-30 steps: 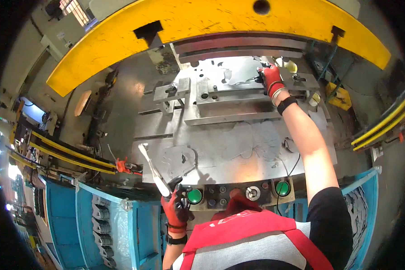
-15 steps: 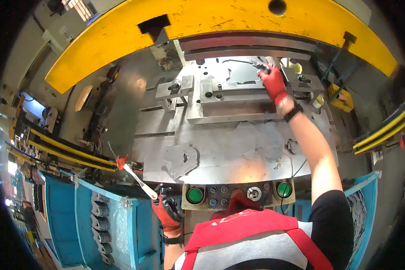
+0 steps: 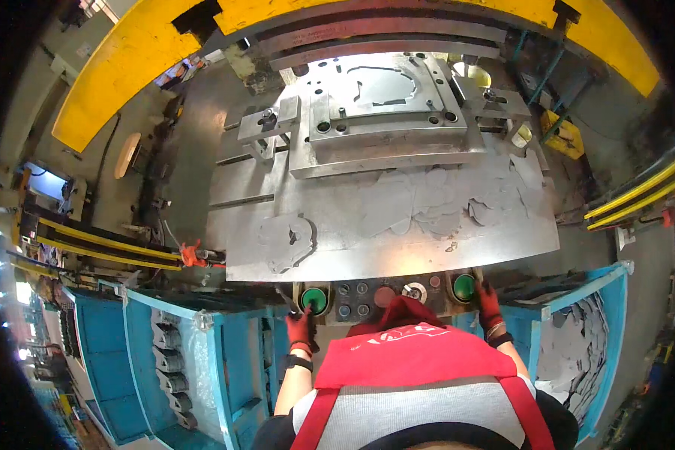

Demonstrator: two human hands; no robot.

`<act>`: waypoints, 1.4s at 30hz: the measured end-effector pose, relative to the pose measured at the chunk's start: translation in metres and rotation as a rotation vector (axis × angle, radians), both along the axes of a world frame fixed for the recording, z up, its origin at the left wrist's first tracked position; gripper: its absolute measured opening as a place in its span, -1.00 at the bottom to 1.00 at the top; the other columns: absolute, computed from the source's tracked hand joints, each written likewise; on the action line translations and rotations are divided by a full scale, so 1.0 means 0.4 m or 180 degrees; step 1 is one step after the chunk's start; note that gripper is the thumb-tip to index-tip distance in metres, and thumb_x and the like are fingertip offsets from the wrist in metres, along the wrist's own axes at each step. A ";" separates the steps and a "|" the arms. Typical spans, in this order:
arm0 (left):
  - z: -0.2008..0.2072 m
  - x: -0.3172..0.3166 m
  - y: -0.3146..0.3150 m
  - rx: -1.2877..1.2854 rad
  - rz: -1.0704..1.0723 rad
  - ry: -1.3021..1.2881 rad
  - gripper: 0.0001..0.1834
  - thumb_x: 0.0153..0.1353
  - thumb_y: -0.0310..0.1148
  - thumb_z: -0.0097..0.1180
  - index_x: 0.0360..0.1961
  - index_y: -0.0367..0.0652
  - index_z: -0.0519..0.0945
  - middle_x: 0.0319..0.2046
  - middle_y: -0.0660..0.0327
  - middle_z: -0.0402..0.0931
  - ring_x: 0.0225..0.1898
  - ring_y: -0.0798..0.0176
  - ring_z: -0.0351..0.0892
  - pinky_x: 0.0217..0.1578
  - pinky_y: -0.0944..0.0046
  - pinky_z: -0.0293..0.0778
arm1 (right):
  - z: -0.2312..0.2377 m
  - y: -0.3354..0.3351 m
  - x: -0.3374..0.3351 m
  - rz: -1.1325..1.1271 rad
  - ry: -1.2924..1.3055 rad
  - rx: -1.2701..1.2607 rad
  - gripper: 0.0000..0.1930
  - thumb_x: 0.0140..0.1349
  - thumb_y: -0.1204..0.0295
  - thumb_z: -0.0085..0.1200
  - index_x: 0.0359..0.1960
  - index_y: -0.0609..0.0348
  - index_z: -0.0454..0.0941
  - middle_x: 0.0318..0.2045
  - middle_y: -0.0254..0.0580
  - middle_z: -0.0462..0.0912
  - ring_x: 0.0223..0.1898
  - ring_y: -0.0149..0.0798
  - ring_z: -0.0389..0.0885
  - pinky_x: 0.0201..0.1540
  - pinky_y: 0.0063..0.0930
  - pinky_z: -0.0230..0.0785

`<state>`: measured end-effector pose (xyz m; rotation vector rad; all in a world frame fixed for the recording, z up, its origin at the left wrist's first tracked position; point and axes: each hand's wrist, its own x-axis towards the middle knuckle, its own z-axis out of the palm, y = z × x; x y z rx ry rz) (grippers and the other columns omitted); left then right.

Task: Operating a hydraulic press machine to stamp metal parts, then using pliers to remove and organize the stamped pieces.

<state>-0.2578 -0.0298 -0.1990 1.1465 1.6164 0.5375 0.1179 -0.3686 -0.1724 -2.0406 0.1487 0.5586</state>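
Worn on the person's head, the left fisheye camera looks down and forward over the metal surface [image 3: 345, 256]. Its front edge, with the left hand [image 3: 301, 330] and right hand [image 3: 490, 306] close by, lies nearer the lens than its far side.

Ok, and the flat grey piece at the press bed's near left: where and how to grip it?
Likely pinch its right edge, from the right: the grey piece lies flat on the press bed, and dark shading along that edge may mean a slight lift.
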 end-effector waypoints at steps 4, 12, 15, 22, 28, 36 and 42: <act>0.057 0.056 0.006 -0.0126 0.0025 0.0516 -0.13 -0.27 -0.01 0.40 -0.05 -0.38 0.29 -0.15 -0.05 0.45 -0.19 0.09 0.48 -0.18 0.18 0.40 | -0.067 0.030 -0.015 0.0408 -0.0706 -0.0820 -0.13 -0.23 0.14 0.33 0.13 0.32 0.21 0.00 0.08 0.45 0.03 -0.01 0.41 0.05 -0.23 0.28; -0.081 0.011 0.031 0.0082 0.0151 0.0167 -0.06 -0.28 -0.06 0.42 0.05 -0.39 0.23 -0.05 -0.09 0.42 -0.05 0.02 0.44 -0.05 0.16 0.34 | -0.040 0.053 -0.019 0.0357 -0.0355 -0.1189 0.08 -0.34 0.13 0.38 0.26 0.20 0.03 0.07 0.28 0.30 0.11 0.21 0.26 0.14 -0.10 0.15; -0.152 -0.028 0.043 0.0409 -0.0411 0.0526 -0.10 -0.27 -0.07 0.42 0.02 -0.36 0.25 -0.09 -0.08 0.44 -0.11 0.03 0.46 -0.09 0.15 0.37 | -0.043 0.052 -0.018 0.0361 -0.0421 -0.1025 0.08 -0.33 0.12 0.38 0.26 0.20 0.02 0.08 0.30 0.28 0.13 0.21 0.24 0.14 -0.11 0.14; -0.097 -0.011 0.035 -0.0035 0.0041 -0.0022 -0.17 -0.27 -0.07 0.43 -0.05 -0.31 0.29 -0.18 -0.03 0.49 -0.24 0.10 0.49 -0.23 0.18 0.43 | -0.042 0.053 -0.020 0.0371 -0.0306 -0.1264 0.08 -0.32 0.07 0.36 0.26 0.19 0.02 0.09 0.32 0.26 0.11 0.23 0.25 0.13 -0.11 0.15; -0.028 0.013 0.010 -0.0447 0.0398 -0.0577 -0.29 -0.14 -0.06 0.33 -0.07 -0.30 0.33 -0.26 0.05 0.50 -0.32 0.16 0.50 -0.31 0.22 0.44 | -0.048 0.050 -0.019 0.0381 -0.0383 -0.1199 0.06 -0.30 0.08 0.35 0.26 0.18 0.02 0.09 0.30 0.26 0.10 0.22 0.27 0.13 -0.12 0.17; 0.154 -0.024 -0.049 0.0778 0.0479 -0.0672 -0.64 0.19 -0.04 0.01 -0.27 -0.13 0.44 -0.53 0.28 0.44 -0.69 0.40 0.37 -0.71 0.41 0.25 | -0.118 0.013 -0.002 0.0288 -0.0644 -0.0777 -0.10 -0.29 0.31 0.39 0.16 0.33 0.19 -0.04 0.09 0.48 -0.01 -0.06 0.47 0.03 -0.32 0.31; 0.522 0.224 -0.007 0.0169 -0.0047 -0.2402 -0.60 0.25 0.05 -0.17 -0.34 -0.07 0.46 -0.64 0.41 0.33 -0.68 0.54 0.25 -0.73 0.50 0.13 | -0.170 0.000 0.020 0.0418 -0.0606 -0.0390 -0.14 -0.25 0.32 0.37 0.15 0.35 0.20 -0.10 0.04 0.53 -0.08 -0.16 0.50 -0.01 -0.35 0.34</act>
